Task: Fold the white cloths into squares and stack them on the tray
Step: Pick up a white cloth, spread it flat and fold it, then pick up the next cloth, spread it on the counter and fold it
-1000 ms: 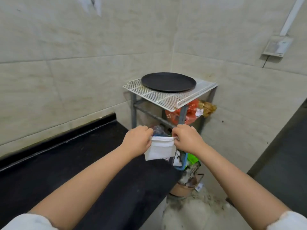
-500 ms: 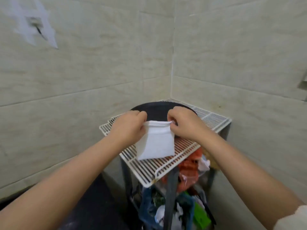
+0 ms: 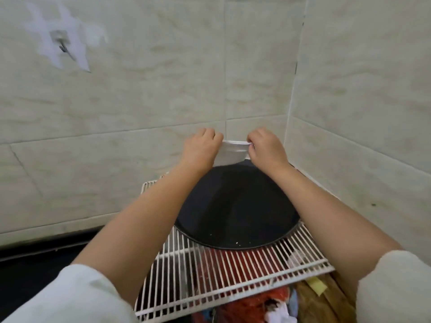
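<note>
I am seeing my left hand point(image 3: 201, 152) and right hand point(image 3: 268, 148) each pinching a top corner of the white cloth point(image 3: 231, 154), hanging over the far edge of the black tray point(image 3: 235, 220) on the wire shelf point(image 3: 233, 273), near the wall corner.

Both forearms extend from the lower corners of the frame toward its centre, sleeves pushed up near the elbows. The left hand point(image 3: 200, 149) and right hand point(image 3: 268, 148) sit level, knuckles up, near each other, fingers point(image 3: 253, 138) curled, each pinching one upper corner of a folded white cloth point(image 3: 232, 153).
</note>
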